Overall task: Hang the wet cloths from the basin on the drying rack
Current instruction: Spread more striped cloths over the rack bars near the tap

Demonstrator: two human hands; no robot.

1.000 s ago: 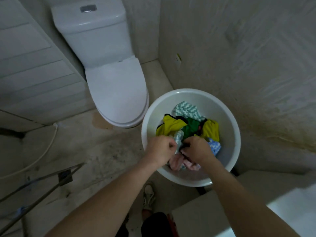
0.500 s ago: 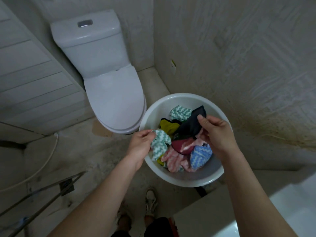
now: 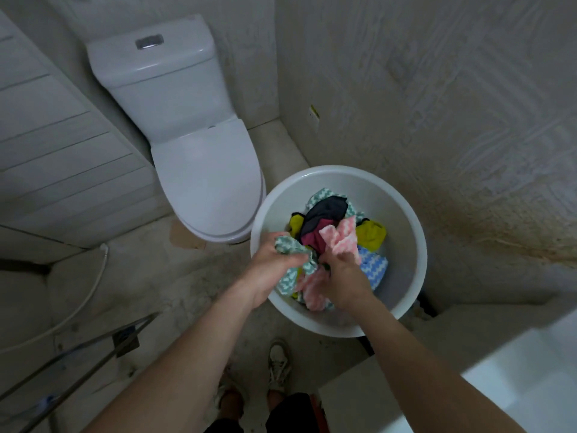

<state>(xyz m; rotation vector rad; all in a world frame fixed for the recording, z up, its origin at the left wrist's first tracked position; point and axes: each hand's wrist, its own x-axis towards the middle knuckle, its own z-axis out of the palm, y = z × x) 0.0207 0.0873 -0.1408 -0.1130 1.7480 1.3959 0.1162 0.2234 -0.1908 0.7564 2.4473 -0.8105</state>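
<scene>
A white round basin stands on the floor by the right wall, holding several wet cloths: dark, yellow, blue-white, maroon. My left hand is closed on a green-and-white zigzag cloth over the basin's near left side. My right hand grips a pink-and-white cloth that sticks up above the fingers, with more pink cloth hanging below it. The thin metal bars of the drying rack cross the lower left corner.
A white toilet with its lid down stands just left of the basin. A white hose curves along the floor at left. My shoes are below the basin. A white ledge fills the lower right.
My right hand let go of the dark cloth and came down onto the pink cloth. My left hand kept the green-and-white cloth and drew closer to the right hand.
</scene>
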